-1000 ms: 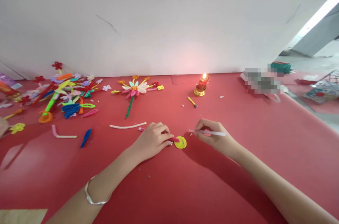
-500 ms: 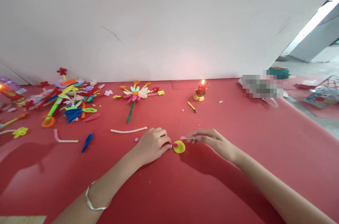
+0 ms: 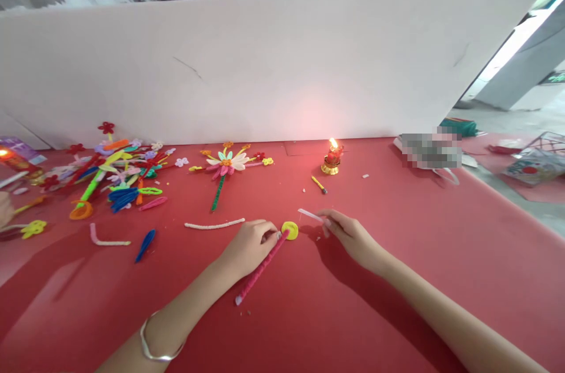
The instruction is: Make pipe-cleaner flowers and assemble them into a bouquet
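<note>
My left hand point(image 3: 252, 248) pinches a pink fuzzy pipe-cleaner stem point(image 3: 263, 267) near its upper end. The stem slants toward me, its pale tip lying on the red table. At its top is a flat yellow pipe-cleaner coil point(image 3: 290, 230), just beside my left fingertips. Between the thumb and fingers of my right hand point(image 3: 346, 237) is a translucent white glue stick point(image 3: 311, 215). Its tip points left, above and to the right of the coil, with a thin strand hanging from it. Behind my hands a red candle point(image 3: 332, 155) burns in a gold holder.
A pipe-cleaner flower point(image 3: 226, 164) with a green stem lies ahead, left of a short yellow pencil-like stick point(image 3: 318, 185). Further left are a pile of pipe-cleaner pieces point(image 3: 119, 170) and another person's hand point(image 3: 5, 208). A white board point(image 3: 265, 67) stands along the back.
The pink stem has swung round, its free end now toward me, and the coil has shifted up-left. The glue stick's tip has risen away from the coil. Another person's hand has appeared at far left.
</note>
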Demonstrator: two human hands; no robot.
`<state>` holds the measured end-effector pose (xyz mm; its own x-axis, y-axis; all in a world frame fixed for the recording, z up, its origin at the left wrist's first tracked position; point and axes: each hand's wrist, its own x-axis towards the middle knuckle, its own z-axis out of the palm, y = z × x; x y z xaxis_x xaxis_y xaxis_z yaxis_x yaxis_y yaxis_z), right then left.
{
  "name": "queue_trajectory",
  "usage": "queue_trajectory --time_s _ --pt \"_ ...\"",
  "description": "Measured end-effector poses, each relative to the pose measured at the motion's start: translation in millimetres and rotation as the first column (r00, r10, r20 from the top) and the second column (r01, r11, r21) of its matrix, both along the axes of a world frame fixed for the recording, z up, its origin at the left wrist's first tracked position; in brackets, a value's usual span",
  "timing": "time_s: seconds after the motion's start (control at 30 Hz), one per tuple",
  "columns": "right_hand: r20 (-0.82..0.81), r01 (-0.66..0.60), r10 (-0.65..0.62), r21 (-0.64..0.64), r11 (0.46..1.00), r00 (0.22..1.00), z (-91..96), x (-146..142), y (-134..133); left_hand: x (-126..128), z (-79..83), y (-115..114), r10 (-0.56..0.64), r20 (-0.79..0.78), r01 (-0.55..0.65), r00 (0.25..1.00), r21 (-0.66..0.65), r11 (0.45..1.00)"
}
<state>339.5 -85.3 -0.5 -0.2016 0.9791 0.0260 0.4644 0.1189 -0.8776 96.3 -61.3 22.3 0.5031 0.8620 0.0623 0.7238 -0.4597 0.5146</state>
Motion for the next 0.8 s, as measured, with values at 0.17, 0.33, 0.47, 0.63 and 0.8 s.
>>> queue_trajectory --time_s 0.17,0.33,0.47,0.63,0.8 --pt "0.178 0.018 -0.033 0.085 0.996 0.984 -2.0 -3 0 3 0.0 -7 -0.04 -0.222 0.047 0.974 0.027 0.999" --pt "0.218 0.003 -0.025 0.102 0.995 0.976 -5.7 -7 0 5 -7.4 -11 -0.12 -0.283 0.148 0.952 0.077 0.986" --pt "0.226 -0.007 -0.021 0.123 0.992 0.974 -6.7 -8 0 6 -9.5 -11 -0.135 -0.279 0.168 0.951 0.1 0.981" --pt "0.297 -0.038 -0.023 0.196 0.98 0.954 -9.3 -8 0 8 -10.9 -12 -0.13 -0.278 0.172 0.952 0.133 0.976" --pt "0.305 0.008 -0.062 0.177 0.984 0.95 -10.5 -8 0 8 -12.5 -12 -0.132 -0.292 0.18 0.947 0.144 0.973"
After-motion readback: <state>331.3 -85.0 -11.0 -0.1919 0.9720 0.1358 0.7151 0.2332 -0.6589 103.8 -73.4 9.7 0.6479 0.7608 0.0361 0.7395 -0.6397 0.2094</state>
